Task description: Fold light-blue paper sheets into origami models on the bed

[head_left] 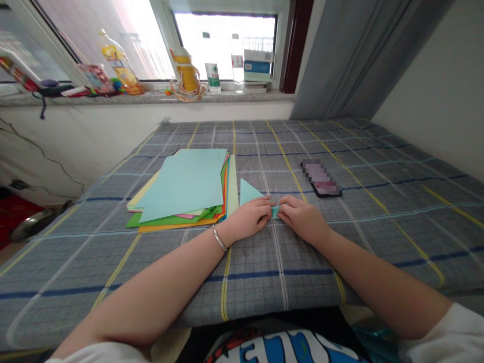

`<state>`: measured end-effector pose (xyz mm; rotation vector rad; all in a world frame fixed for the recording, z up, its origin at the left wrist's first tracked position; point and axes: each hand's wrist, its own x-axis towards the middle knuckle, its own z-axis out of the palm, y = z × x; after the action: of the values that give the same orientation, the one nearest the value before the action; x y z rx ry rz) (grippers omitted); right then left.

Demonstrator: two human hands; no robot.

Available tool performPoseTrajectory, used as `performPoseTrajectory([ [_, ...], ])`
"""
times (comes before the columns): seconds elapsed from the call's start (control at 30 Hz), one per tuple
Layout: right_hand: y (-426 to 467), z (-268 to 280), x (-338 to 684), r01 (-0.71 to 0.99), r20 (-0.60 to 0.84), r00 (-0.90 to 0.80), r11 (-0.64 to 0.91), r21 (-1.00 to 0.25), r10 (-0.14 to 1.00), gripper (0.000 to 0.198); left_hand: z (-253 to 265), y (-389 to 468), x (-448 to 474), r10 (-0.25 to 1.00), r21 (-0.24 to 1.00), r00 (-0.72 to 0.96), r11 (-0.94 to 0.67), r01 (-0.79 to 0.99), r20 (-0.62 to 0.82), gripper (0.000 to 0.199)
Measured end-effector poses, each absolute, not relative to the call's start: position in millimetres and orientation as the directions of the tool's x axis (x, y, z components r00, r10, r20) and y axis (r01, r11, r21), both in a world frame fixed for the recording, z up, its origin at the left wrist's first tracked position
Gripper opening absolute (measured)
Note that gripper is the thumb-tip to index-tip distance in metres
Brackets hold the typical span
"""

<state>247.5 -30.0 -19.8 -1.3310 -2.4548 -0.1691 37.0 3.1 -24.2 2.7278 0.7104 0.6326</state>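
Observation:
A light blue sheet of paper (pixel 248 191), folded to a pointed triangle, lies on the checked cloth in front of me. My left hand (pixel 247 218), with a silver bangle at the wrist, presses on its lower part, fingers curled together over the paper. Close beside it, my right hand (pixel 302 217) pinches the paper's right end between thumb and fingers. A small strip of the paper shows between both hands; the rest of that part is hidden under the fingers.
A stack of coloured paper (pixel 185 184), light blue on top, lies left of my hands. A phone (pixel 321 179) rests on the checked cloth (pixel 359 247) to the right. Bottles, a yellow cup (pixel 187 75) and books (pixel 257 68) stand on the windowsill behind.

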Motion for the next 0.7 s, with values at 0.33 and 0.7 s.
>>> performPoseTrajectory([
  [0.33,-25.3,-23.2,245.0,0.87,0.366,-0.336,0.435,-0.232,0.868,0.017,-26.7,4.3,36.7,0.503,0.297,0.797,-0.859,0.417,0.334,0.019],
  [0.7,-32.8,-22.1,237.8,0.815,0.409,-0.569,0.553,0.17,0.713,0.014,-20.5,-1.4,32.8,0.498,0.135,0.845,-0.867,0.479,0.197,0.034],
])
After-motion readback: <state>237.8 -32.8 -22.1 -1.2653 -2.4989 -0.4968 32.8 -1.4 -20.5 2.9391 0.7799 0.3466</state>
